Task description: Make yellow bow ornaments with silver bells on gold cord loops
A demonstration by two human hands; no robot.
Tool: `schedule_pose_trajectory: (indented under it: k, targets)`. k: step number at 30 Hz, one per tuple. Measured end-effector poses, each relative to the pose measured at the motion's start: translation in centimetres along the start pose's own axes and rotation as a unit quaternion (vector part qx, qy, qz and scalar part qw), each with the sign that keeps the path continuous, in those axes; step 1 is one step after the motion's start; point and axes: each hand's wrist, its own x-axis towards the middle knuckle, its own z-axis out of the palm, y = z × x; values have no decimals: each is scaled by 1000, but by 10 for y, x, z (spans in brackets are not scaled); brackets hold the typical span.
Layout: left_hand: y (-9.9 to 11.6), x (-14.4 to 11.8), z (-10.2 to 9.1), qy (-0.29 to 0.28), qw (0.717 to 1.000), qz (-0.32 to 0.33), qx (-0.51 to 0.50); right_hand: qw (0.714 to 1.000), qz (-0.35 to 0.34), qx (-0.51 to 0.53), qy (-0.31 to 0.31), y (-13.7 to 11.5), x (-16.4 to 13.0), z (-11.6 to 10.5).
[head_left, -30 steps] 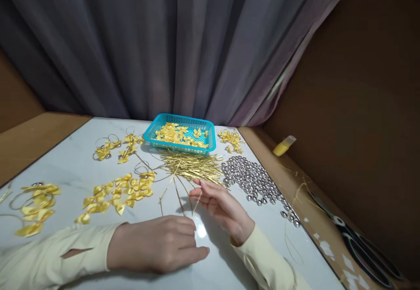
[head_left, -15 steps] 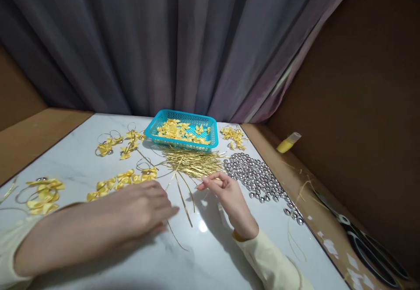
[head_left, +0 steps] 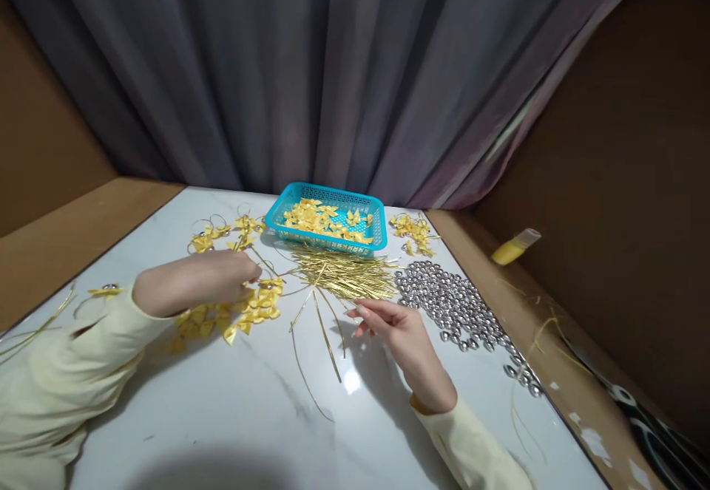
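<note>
My left hand (head_left: pixel 203 280) reaches over the left part of the table, back upward, its bent fingertips close to a cluster of yellow ribbon bows (head_left: pixel 260 304). Its fingers are mostly hidden, and whether they hold anything cannot be made out. My right hand (head_left: pixel 407 338) hovers near the front of a pile of gold wire ties (head_left: pixel 347 274), fingers loosely curled and apart, with nothing visible in them. Several single gold ties (head_left: pixel 327 336) fan out on the table between the hands. Silver beads (head_left: pixel 455 301) lie heaped to the right of my right hand.
A blue plastic basket (head_left: pixel 382 235) of yellow bows stands at the back. More bows with wire loops lie at back left, and a bow pile (head_left: pixel 413 230) at back right. Scissors (head_left: pixel 648 416), paper scraps (head_left: pixel 594 442) and a yellow-filled tube (head_left: pixel 513 247) lie along the right ledge.
My left hand has moved away from the gold ties, left and back toward the bows. My right hand stays by the tie pile, its fingers spread a little more. The view has shifted slightly.
</note>
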Motion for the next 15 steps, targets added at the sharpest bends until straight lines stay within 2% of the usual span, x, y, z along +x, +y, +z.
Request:
schedule_pose_trajectory:
  k: [4, 7, 15]
  targets:
    - [22, 12, -4, -24, 999, 22, 2, 1000, 0, 3, -5, 3, -1, 4]
    - [30, 18, -1, -26, 999, 44, 0, 1000, -4, 5, -4, 5, -1, 5]
    - [25, 25, 23, -44, 997, 66, -14, 1000, -3, 12, -10, 7, -2, 6]
